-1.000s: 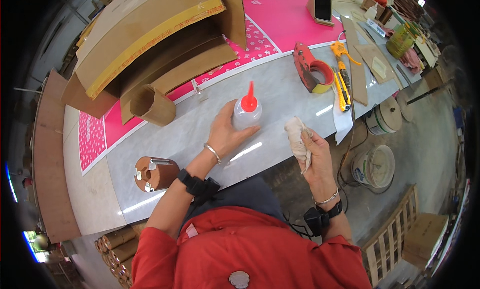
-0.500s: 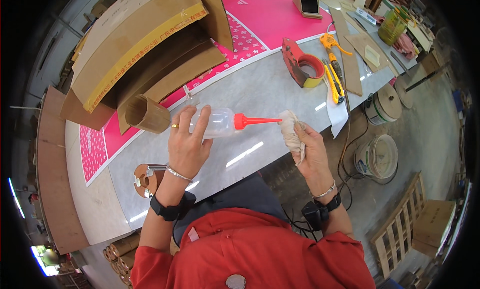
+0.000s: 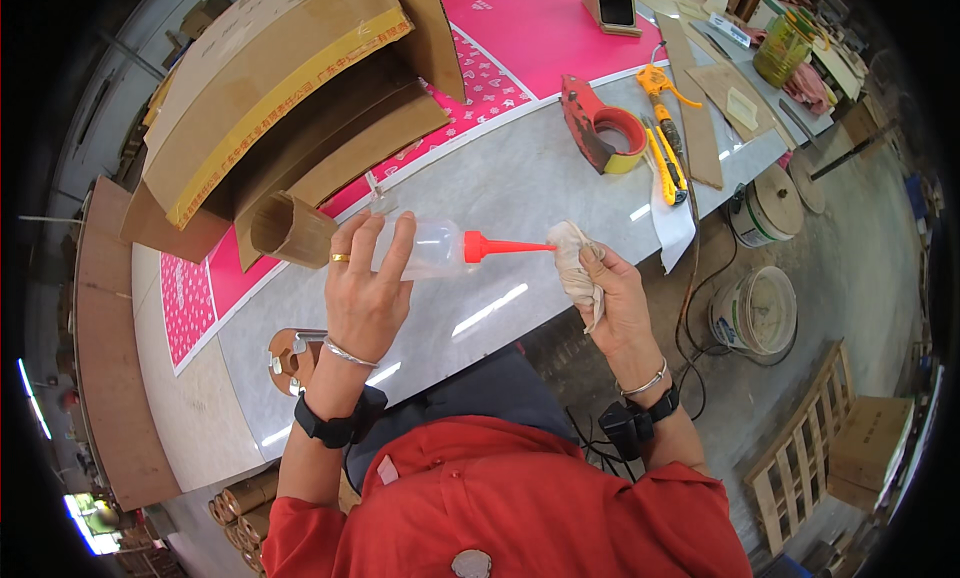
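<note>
Left hand point(image 3: 368, 296) curls around the rear of a translucent squeeze bottle point(image 3: 435, 248), its fingers slightly spread over the plastic. Turned on its side, the bottle lies between the two hands, its red spout point(image 3: 508, 246) pointing toward the right hand point(image 3: 620, 300), the tip meeting a whitish cloth point(image 3: 572, 263). That right hand, partly closed, grips the crumpled cloth. Whether the bottle touches the grey tabletop point(image 3: 500, 193) cannot be told.

The bottle point(image 3: 432, 246) is left of the cloth point(image 3: 573, 266); behind, on the table point(image 3: 500, 183), sits a tape dispenser point(image 3: 584, 116).
</note>
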`<state>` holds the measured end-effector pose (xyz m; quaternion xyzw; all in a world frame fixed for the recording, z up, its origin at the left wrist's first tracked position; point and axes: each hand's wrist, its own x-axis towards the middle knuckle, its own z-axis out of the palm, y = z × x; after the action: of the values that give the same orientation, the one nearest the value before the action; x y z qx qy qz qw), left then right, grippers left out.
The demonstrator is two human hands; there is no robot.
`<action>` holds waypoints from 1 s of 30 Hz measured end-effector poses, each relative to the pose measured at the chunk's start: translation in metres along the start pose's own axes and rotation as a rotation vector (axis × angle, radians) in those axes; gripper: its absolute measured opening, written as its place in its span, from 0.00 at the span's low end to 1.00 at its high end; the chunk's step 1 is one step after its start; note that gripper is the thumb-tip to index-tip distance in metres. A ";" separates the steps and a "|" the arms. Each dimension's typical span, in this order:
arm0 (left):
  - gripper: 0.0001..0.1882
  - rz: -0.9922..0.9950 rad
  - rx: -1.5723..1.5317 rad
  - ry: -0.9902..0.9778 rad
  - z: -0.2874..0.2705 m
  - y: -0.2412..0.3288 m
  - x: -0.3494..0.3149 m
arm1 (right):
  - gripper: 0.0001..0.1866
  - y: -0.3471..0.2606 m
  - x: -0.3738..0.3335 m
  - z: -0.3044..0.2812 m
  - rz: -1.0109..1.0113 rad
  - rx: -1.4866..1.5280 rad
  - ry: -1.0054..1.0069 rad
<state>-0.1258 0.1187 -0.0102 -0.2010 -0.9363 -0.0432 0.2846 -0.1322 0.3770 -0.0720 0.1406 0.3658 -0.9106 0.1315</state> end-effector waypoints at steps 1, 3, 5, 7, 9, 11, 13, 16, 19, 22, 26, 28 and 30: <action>0.34 0.001 0.002 0.005 0.000 0.000 0.000 | 0.13 0.000 0.000 0.000 -0.002 -0.007 -0.006; 0.34 -0.001 0.001 0.003 -0.001 0.001 0.001 | 0.13 0.000 0.001 0.001 -0.004 -0.014 -0.011; 0.34 -0.006 0.004 0.001 -0.003 0.000 0.001 | 0.13 0.000 0.000 0.006 -0.001 -0.012 0.008; 0.34 -0.013 0.003 0.002 -0.002 -0.001 0.000 | 0.14 0.003 0.004 0.001 0.002 -0.014 -0.008; 0.34 -0.013 0.001 0.002 -0.002 -0.002 0.001 | 0.14 0.003 0.005 -0.001 0.002 -0.016 -0.022; 0.34 -0.016 0.001 0.001 -0.001 -0.003 0.000 | 0.14 0.002 0.003 0.001 0.004 -0.045 -0.012; 0.34 -0.011 0.009 0.005 0.000 -0.004 -0.001 | 0.13 0.002 0.003 0.001 0.001 -0.050 -0.006; 0.33 -0.014 0.005 0.002 0.001 -0.004 -0.002 | 0.13 0.002 0.001 0.004 -0.001 -0.059 0.016; 0.33 -0.022 -0.014 0.002 0.004 -0.003 -0.002 | 0.13 0.003 0.002 0.005 -0.003 -0.061 0.043; 0.32 -0.025 -0.043 -0.002 0.009 -0.005 -0.004 | 0.13 0.003 0.003 0.002 -0.010 -0.058 0.011; 0.33 -0.053 -0.047 0.005 0.017 -0.008 -0.012 | 0.14 0.005 0.006 0.000 -0.024 -0.053 -0.079; 0.34 -0.161 -0.256 -0.007 0.031 -0.008 -0.020 | 0.15 -0.002 0.001 0.013 -0.100 -0.142 -0.007; 0.34 -0.244 -0.379 -0.005 0.051 -0.004 -0.019 | 0.16 -0.011 -0.002 0.010 -0.154 -0.136 0.018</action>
<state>-0.1389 0.1187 -0.0628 -0.1362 -0.9295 -0.2522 0.2320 -0.1354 0.3776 -0.0573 0.1112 0.4379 -0.8896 0.0673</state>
